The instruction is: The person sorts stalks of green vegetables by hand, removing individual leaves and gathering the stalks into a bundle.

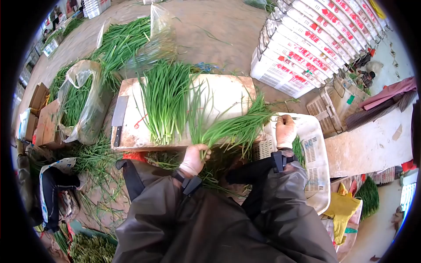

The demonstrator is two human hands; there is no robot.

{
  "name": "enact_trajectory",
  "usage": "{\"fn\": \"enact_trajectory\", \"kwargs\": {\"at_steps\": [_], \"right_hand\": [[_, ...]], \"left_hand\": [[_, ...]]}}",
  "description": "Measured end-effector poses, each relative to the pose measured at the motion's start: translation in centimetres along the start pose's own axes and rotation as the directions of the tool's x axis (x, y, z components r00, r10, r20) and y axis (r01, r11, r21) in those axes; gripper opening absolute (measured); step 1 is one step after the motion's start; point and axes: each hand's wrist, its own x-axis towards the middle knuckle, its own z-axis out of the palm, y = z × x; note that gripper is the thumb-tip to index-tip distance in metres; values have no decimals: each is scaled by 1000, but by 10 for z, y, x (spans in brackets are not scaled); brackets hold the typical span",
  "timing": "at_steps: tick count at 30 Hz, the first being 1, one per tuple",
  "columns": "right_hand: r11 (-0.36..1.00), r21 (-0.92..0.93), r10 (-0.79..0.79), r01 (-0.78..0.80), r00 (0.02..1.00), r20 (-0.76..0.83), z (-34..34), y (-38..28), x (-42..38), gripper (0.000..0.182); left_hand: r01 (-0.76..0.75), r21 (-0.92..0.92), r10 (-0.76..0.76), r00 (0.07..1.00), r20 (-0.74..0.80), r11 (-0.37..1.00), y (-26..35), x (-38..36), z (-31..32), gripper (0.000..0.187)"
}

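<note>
My left hand (193,160), in a pale glove, is closed around the stem ends of a loose bunch of green chives (239,127). The bunch fans out to the right, over the board's edge and toward the white basket. My right hand (286,130) is above the basket's left side with its fingers curled, near the leaf tips; what they pinch, if anything, is too small to make out. A thicker pile of chives (165,103) lies across the white board (221,90), stems toward me. At the board's left end rests a knife (119,115) with a black handle.
The white plastic basket (322,175) stands at my right, with some chives inside. Stacked white crates (302,48) rise behind it. Bags of chives (83,105) and cardboard boxes (47,122) stand to the left. Loose leaves (98,188) litter the floor.
</note>
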Motion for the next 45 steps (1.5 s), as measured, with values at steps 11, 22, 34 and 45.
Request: {"fn": "enact_trajectory", "kwargs": {"at_steps": [11,22,34,45], "right_hand": [[996,92,-19,-17,924,382,5,-30,-41,30],[930,351,-174,-113,706,687,51,-75,-141,32],[905,159,-422,395,782,460,45,-83,-133,15],[916,393,-398,77,289,871,21,-60,-123,49]], "left_hand": [[16,-386,54,984,171,922,13,-3,-4,8],[3,-188,7,998,56,982,-6,-3,-8,9],[11,19,-10,998,-64,1000,-5,-8,-9,11],[13,-7,-13,999,-46,1000,-8,0,-14,13]]}}
